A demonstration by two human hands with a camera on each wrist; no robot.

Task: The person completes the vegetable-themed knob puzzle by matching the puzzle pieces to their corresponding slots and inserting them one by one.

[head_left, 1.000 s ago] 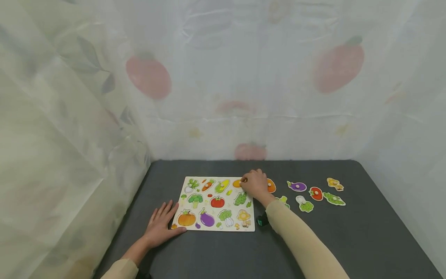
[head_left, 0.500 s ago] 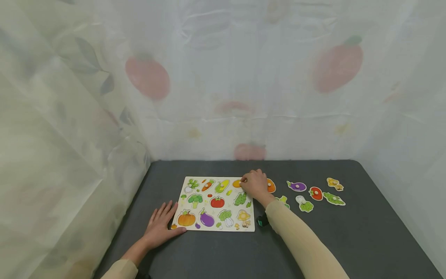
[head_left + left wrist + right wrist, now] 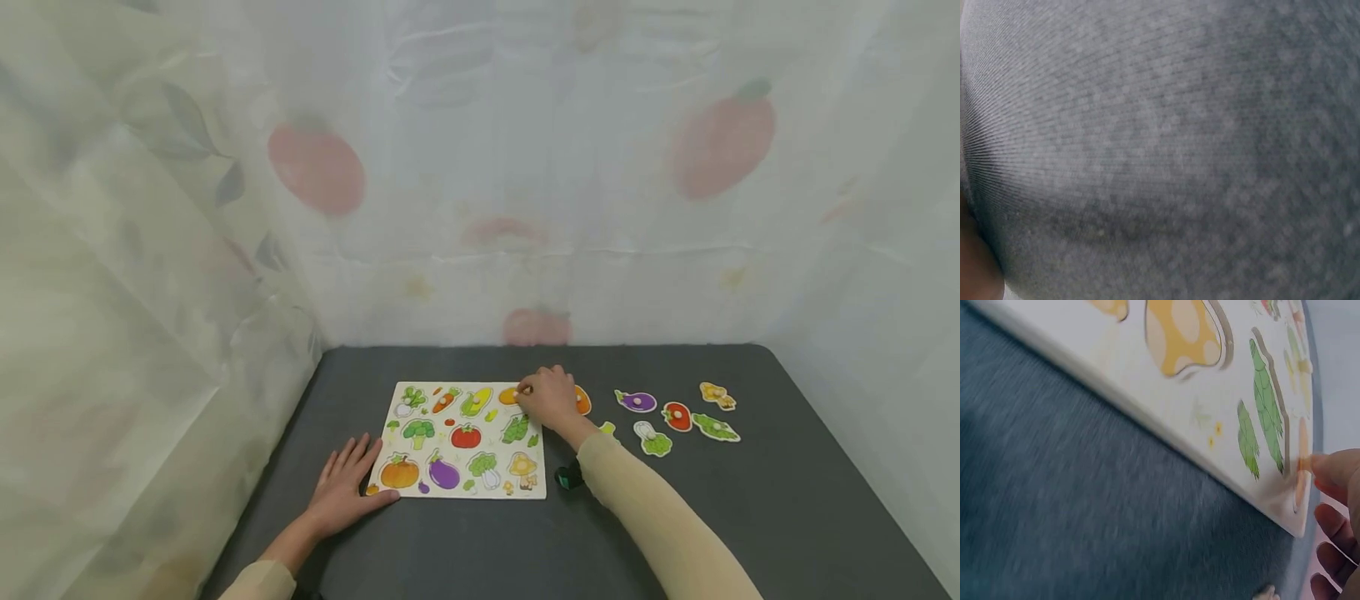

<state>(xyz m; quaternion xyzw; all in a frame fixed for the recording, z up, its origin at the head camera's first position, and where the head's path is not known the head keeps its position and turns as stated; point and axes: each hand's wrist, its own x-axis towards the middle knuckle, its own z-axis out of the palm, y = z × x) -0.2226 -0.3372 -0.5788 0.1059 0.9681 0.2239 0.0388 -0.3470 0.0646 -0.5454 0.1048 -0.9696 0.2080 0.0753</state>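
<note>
A white wooden vegetable puzzle board lies flat on the dark table, with pictures of a tomato, an eggplant, a pumpkin and other vegetables. At its far right corner my right hand pinches the small knob of an orange-yellow puzzle piece between thumb and forefinger. In the right wrist view this piece sits in its recess at the corner, knob at the fingertips. My left hand rests with spread fingers along the board's left edge, thumb at the near left corner. The left wrist view holds mostly grey table cloth.
Loose knobbed pieces lie right of the board: an eggplant, a tomato, a pea pod, a white-and-green cabbage and a mushroom. An orange piece is partly behind my right wrist. Patterned curtains stand behind the table.
Both hands keep their places on the board. My right forearm has shifted slightly and covers more of the green piece beside it; the whole view has moved a little.
</note>
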